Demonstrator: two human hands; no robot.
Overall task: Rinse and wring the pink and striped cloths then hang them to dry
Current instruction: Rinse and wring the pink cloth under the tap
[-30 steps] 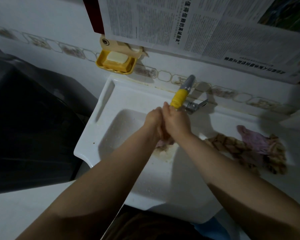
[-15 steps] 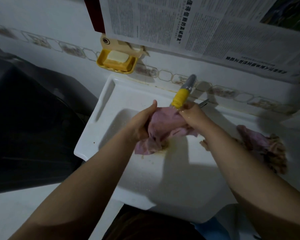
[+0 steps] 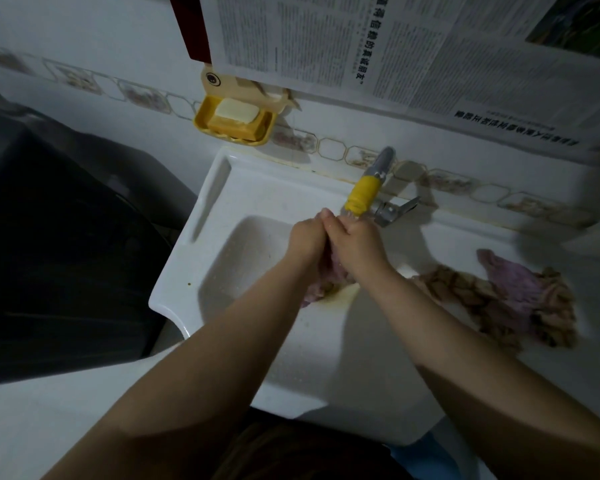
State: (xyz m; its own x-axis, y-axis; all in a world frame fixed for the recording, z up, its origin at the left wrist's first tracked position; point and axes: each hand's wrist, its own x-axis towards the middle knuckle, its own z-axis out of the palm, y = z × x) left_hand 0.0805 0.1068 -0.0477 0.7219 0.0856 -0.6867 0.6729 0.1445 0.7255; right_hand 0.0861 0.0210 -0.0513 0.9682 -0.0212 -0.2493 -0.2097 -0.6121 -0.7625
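Observation:
My left hand (image 3: 307, 237) and my right hand (image 3: 359, 242) are pressed together over the white sink (image 3: 229, 188), just below the yellow-tipped tap (image 3: 362, 194). Between them they grip a bunched pink cloth (image 3: 321, 289); only its lower end shows under my wrists. A second pink cloth (image 3: 513, 285) lies on the sink's right ledge on top of a brown-and-cream patterned cloth (image 3: 471, 299).
A yellow soap dish (image 3: 234, 124) with a bar of soap hangs on the wall above the sink's left corner. Newspaper sheets (image 3: 378, 46) cover the wall above. A dark appliance (image 3: 49, 237) stands to the left. The tap's metal lever (image 3: 397, 211) points right.
Half a second ago the pink cloth was spread open between my hands; now my hands have closed together and bunched it up under the tap.

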